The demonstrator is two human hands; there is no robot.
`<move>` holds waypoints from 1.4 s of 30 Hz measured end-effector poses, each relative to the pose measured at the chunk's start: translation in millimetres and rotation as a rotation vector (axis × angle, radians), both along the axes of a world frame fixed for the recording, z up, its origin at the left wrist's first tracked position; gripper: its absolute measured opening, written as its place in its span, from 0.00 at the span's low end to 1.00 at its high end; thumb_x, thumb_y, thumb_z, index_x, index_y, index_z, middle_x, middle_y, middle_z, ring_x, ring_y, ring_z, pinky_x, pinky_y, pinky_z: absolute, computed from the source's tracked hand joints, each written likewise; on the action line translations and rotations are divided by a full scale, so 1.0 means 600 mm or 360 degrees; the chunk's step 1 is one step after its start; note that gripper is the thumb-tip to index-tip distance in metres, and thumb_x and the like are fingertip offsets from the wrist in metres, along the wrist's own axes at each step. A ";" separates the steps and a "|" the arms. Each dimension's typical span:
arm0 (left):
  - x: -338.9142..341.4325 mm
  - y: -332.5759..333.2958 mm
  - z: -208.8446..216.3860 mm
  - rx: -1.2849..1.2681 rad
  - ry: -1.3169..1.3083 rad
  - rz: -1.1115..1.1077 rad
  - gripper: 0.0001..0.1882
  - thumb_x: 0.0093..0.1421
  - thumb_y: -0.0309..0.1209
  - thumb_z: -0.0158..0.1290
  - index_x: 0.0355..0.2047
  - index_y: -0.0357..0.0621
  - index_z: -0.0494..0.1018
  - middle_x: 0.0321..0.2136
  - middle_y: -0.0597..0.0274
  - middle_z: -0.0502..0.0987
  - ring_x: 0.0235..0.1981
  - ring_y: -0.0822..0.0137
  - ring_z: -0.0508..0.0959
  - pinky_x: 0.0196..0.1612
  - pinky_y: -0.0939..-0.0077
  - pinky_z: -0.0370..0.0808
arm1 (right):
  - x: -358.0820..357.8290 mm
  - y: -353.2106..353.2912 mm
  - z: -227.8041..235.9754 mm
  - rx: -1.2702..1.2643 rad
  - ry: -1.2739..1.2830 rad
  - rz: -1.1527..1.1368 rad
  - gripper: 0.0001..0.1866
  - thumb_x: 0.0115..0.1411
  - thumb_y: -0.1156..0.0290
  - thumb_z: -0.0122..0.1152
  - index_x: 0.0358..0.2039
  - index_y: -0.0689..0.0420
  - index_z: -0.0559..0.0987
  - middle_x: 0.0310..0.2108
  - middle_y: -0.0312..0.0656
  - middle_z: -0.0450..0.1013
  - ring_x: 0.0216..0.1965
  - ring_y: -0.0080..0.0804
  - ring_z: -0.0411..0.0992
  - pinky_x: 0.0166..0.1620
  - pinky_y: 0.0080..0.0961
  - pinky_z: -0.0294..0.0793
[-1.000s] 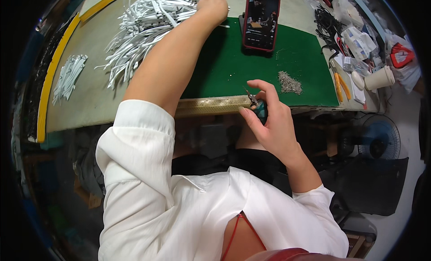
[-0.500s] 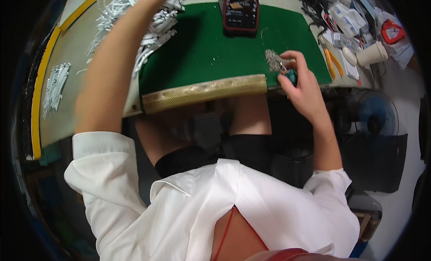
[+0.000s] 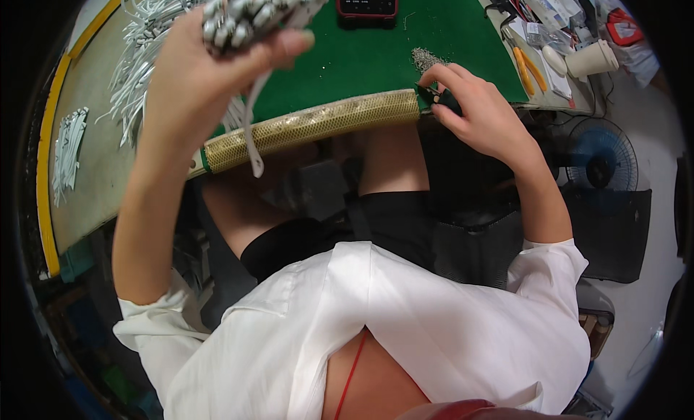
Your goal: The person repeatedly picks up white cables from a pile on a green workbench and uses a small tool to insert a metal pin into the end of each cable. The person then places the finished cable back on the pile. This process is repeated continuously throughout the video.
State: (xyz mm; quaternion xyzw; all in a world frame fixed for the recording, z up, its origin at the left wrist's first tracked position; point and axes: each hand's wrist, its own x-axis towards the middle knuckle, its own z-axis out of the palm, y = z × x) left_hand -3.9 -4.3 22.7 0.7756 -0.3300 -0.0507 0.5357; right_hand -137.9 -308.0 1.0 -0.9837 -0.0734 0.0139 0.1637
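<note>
My left hand (image 3: 191,76) is raised over the left of the green mat (image 3: 347,62), wrapped round a bundle of white cables (image 3: 249,21) with grey metallic ends. One loose white cable hangs below the hand, its end over the gold mesh roll (image 3: 318,127). My right hand (image 3: 481,115) is at the mat's front right edge, its fingers curled round small dark green-handled pliers (image 3: 446,100). Their dark jaws point left, past the roll's right end. Just beyond the jaws lies a pile of tiny grey clippings (image 3: 425,58).
A heap of white cables (image 3: 137,66) covers the table's back left, and a smaller bunch (image 3: 70,149) lies near the yellow edge strip (image 3: 45,174). A phone (image 3: 367,2) stands at the back. On the right are orange-handled pliers (image 3: 530,71), a paper cup (image 3: 591,58) and a fan (image 3: 601,156).
My left hand has come back from the far cable heap toward me, now with a cable bundle in it. My right hand has shifted slightly left, still on the pliers. The view has tilted slightly.
</note>
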 end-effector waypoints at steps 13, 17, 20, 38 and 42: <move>-0.042 -0.010 -0.049 -0.0460 0.0294 0.0040 0.13 0.58 0.34 0.65 0.40 0.40 0.80 0.22 0.72 0.78 0.19 0.85 0.66 0.21 0.86 0.57 | 0.005 -0.001 -0.010 -0.0029 -0.0080 -0.0044 0.14 0.56 0.74 0.56 0.45 0.56 0.72 0.37 0.51 0.74 0.38 0.53 0.74 0.42 0.43 0.73; -0.045 -0.003 -0.038 -0.0377 0.0469 0.0103 0.14 0.57 0.33 0.64 0.41 0.41 0.81 0.21 0.73 0.78 0.18 0.86 0.63 0.20 0.87 0.55 | 0.005 -0.004 -0.012 -0.0033 -0.0089 -0.0029 0.14 0.56 0.73 0.55 0.44 0.56 0.72 0.37 0.51 0.74 0.38 0.53 0.74 0.42 0.43 0.73; -0.041 0.002 -0.044 -0.0402 0.0494 0.0131 0.15 0.57 0.32 0.62 0.44 0.42 0.81 0.21 0.74 0.77 0.17 0.87 0.62 0.20 0.88 0.53 | 0.011 -0.002 -0.011 -0.0052 -0.0061 -0.0015 0.14 0.56 0.73 0.55 0.44 0.56 0.73 0.37 0.51 0.74 0.38 0.53 0.74 0.42 0.43 0.74; -0.058 0.020 -0.054 -0.0445 0.0180 0.0005 0.10 0.58 0.25 0.61 0.40 0.34 0.78 0.29 0.65 0.81 0.29 0.80 0.76 0.33 0.84 0.73 | 0.035 -0.005 0.011 -0.0102 0.0150 0.0072 0.16 0.57 0.73 0.58 0.47 0.56 0.73 0.42 0.49 0.75 0.45 0.50 0.75 0.47 0.39 0.74; -0.061 0.012 -0.057 -0.0482 0.0050 0.0029 0.10 0.58 0.25 0.62 0.39 0.35 0.78 0.28 0.66 0.81 0.28 0.80 0.76 0.34 0.82 0.72 | 0.036 -0.009 0.006 -0.0120 0.0105 0.0125 0.17 0.57 0.73 0.58 0.49 0.55 0.73 0.43 0.48 0.75 0.45 0.49 0.75 0.47 0.39 0.74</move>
